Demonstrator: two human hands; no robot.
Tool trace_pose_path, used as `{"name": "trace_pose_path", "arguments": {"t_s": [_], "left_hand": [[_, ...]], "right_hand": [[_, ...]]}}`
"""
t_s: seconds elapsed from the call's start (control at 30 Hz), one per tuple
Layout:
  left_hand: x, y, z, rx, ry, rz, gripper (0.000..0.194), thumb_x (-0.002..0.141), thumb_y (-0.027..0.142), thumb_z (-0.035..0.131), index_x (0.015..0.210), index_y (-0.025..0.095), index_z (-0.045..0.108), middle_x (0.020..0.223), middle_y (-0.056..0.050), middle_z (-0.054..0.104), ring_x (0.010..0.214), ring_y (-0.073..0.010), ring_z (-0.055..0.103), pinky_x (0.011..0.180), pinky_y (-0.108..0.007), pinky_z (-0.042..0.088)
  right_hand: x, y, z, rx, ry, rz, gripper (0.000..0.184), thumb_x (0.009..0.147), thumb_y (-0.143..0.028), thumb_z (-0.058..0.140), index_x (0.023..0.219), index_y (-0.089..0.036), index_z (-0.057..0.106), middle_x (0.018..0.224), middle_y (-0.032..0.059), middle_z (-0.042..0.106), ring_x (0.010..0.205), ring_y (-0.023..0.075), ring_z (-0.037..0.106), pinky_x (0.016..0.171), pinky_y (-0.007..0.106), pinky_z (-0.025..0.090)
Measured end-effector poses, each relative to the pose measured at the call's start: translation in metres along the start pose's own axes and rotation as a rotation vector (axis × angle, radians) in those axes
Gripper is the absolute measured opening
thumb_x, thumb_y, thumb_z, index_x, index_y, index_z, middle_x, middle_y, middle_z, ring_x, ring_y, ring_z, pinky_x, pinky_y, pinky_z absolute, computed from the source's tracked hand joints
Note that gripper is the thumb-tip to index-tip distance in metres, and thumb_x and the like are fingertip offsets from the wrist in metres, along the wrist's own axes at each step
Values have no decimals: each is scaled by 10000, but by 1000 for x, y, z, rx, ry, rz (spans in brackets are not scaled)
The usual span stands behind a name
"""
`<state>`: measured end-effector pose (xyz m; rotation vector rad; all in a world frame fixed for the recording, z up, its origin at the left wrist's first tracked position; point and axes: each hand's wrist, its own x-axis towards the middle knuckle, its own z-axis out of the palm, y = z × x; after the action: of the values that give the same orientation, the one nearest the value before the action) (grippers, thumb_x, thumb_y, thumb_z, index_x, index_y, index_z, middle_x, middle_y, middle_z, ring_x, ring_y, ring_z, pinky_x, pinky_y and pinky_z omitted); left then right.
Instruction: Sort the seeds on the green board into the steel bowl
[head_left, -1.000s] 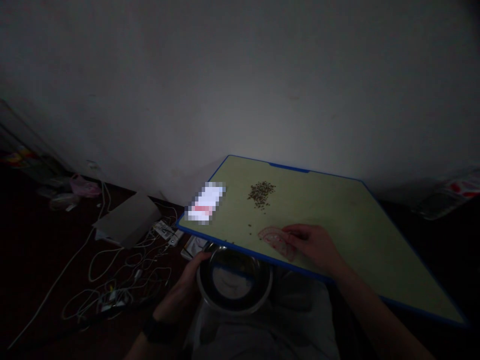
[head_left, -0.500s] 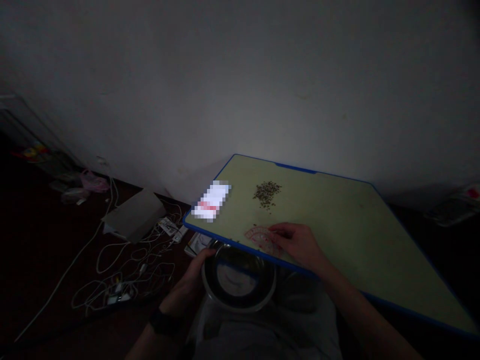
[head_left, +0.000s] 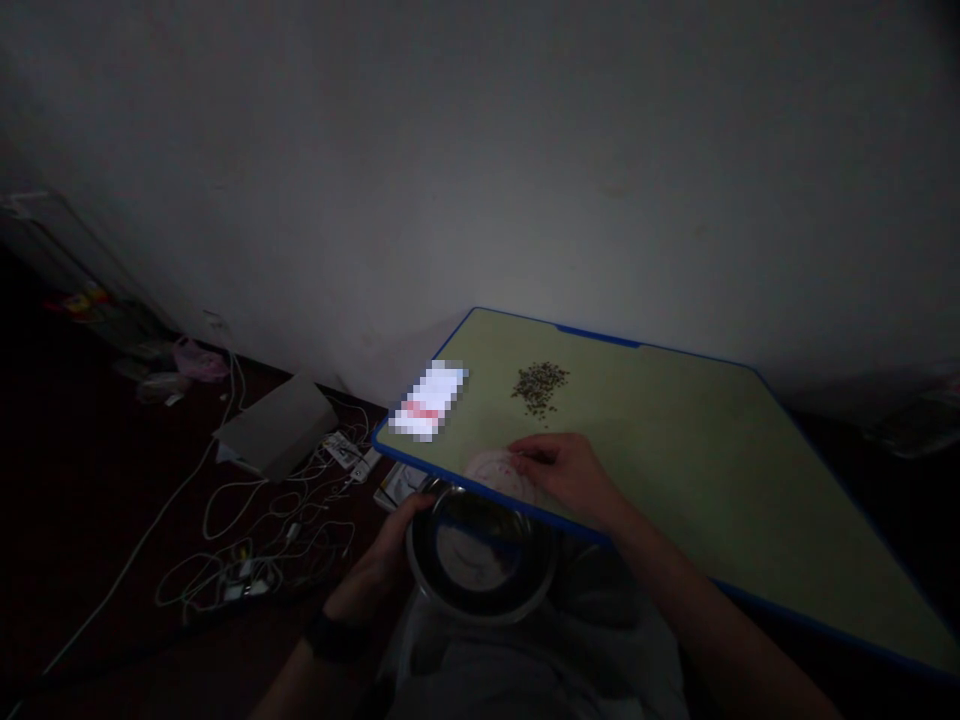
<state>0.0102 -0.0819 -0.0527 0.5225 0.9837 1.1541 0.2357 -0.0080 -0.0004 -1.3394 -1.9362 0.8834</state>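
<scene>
My left hand [head_left: 397, 540] grips the rim of a round metal bowl [head_left: 480, 605], held beneath the near edge of a pale green board [head_left: 675, 450] with a blue rim. On the board my right hand [head_left: 570, 475] pinches a thin, clear piece with reddish markings, shaped like a protractor [head_left: 491, 467]. The piece lies near the board's front edge, just above the bowl, and is partly blurred. Farther back, a loose pile of small dark grains or seeds [head_left: 540, 387] is spread on the board.
A lit, pixelated phone-like screen [head_left: 429, 402] lies at the board's left corner. On the floor to the left are tangled white cables [head_left: 255, 545], a grey box [head_left: 277, 425] and a pink plastic bag [head_left: 199, 360]. A bare wall [head_left: 450, 160] rises behind the board.
My right hand has moved left along the board's front edge, taking the clear protractor-like piece with it. The left hand still grips the bowl. The view has shifted slightly.
</scene>
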Motion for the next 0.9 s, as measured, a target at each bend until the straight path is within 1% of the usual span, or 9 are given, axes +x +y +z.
{"name": "trace_pose_path", "arguments": {"t_s": [0.13, 0.33, 0.37, 0.4, 0.53, 0.63, 0.7, 0.77, 0.9], "left_hand": [[2, -4, -5, 46, -25, 44, 257, 587, 160, 696, 842, 183, 701, 846, -38, 729, 852, -249, 607, 797, -324, 422], [12, -10, 0, 10, 14, -113, 162, 734, 284, 603, 786, 169, 704, 762, -25, 740, 766, -205, 637, 746, -299, 439], [14, -9, 3, -1, 7, -98, 158, 747, 265, 590, 803, 168, 702, 781, -20, 742, 760, -188, 637, 741, -283, 438], [15, -9, 6, -5, 50, -161, 164, 742, 264, 581, 716, 153, 699, 672, -23, 729, 668, -177, 630, 698, -279, 442], [20, -5, 17, -7, 121, -340, 245, 733, 275, 538, 617, 118, 686, 524, -56, 684, 544, -194, 603, 661, -315, 444], [15, -4, 20, 10, 98, -304, 210, 712, 269, 560, 587, 142, 673, 497, -32, 665, 506, -182, 573, 644, -311, 437], [8, -4, 21, 17, 70, -207, 154, 696, 262, 594, 595, 171, 667, 514, -6, 663, 522, -174, 571, 657, -302, 434], [3, -4, 20, 9, 24, -77, 97, 683, 258, 630, 731, 200, 691, 661, 1, 710, 632, -184, 608, 709, -294, 430], [-1, -5, 15, 26, -28, -115, 147, 651, 299, 657, 735, 184, 690, 772, -62, 723, 829, -262, 625, 762, -335, 425]], "right_hand": [[9, 4, -15, -10, 24, -29, 223, 743, -284, 583, 879, -191, 733, 728, 42, 714, 575, 143, 614, 543, 251, 465], [35, 24, -55, -77, 114, 2, 277, 725, -307, 598, 917, -157, 729, 628, 41, 685, 518, 135, 581, 515, 243, 435], [37, 28, -57, -75, 110, 20, 277, 723, -306, 599, 911, -150, 729, 626, 42, 685, 513, 133, 581, 518, 243, 437], [38, 31, -57, -79, 106, 37, 275, 721, -305, 600, 903, -145, 730, 632, 44, 688, 514, 132, 583, 522, 242, 439], [34, 36, -45, -123, 76, 41, 260, 736, -302, 587, 901, -160, 729, 669, 37, 701, 528, 128, 589, 522, 233, 431], [31, 35, -39, -120, 66, 28, 264, 747, -306, 574, 918, -171, 723, 646, 25, 693, 513, 123, 580, 505, 227, 421], [32, 35, -38, -119, 66, 17, 273, 751, -314, 571, 924, -165, 721, 613, 22, 680, 513, 126, 576, 506, 229, 418], [33, 36, -38, -118, 47, -4, 280, 757, -319, 566, 929, -161, 721, 604, 24, 675, 524, 130, 576, 517, 233, 420], [35, 36, -38, -93, 33, -12, 276, 749, -319, 580, 919, -158, 725, 663, 41, 695, 556, 138, 590, 538, 242, 433]]}}
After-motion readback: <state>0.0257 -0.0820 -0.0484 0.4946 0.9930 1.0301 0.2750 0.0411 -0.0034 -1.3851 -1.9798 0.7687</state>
